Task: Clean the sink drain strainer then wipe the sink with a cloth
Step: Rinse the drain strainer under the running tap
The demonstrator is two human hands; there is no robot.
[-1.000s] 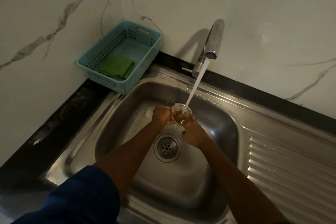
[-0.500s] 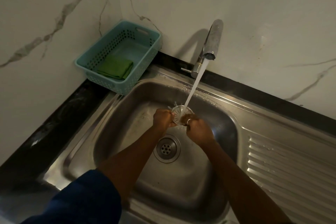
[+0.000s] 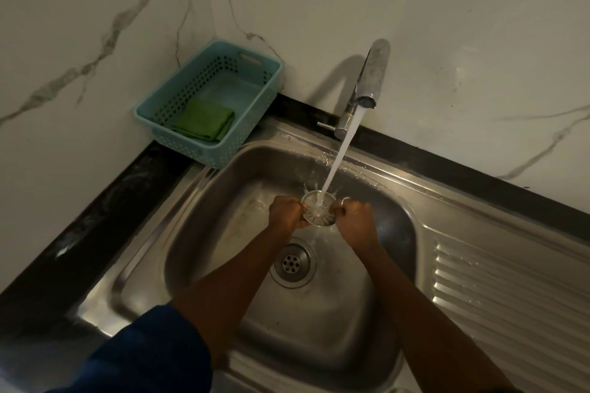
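1. A white wall (image 3: pixel 447 25) with grey lines is standing behind everything.
2. A shiny metal sink (image 3: pixel 204 233) is sitting in a black counter (image 3: pixel 95 226). Its bumpy drying side (image 3: pixel 510 297) is lying on the right.
3. Two bare arms are reaching down into the sink bowl. A dark blue sleeve (image 3: pixel 143 351) is showing on the left arm, at the bottom of the view.
4. A light blue basket (image 3: pixel 191 150) full of little holes is sitting in the corner, at the back left of the sink.
5. A metal tap (image 3: pixel 372 73) is sticking out over the sink. Water (image 3: pixel 341 150) is running down from it in a white stream.
6. A green cloth (image 3: pixel 204 120) is lying folded inside the basket, at its near end.
7. The left hand (image 3: pixel 285 212) is curling its fingers round the left edge of the strainer (image 3: pixel 319 209) and gripping it.
8. The right hand (image 3: pixel 354 220) is gripping the right edge the same way.
9. The drain hole (image 3: pixel 292 263) is sitting in the sink floor, between the two arms and nearer to the person than the hands.
10. The round strainer is being held up between both hands, above the sink floor. The water is hitting its middle and splashing off.
11. A small ring (image 3: pixel 345 200) is shining on a finger of the right hand.
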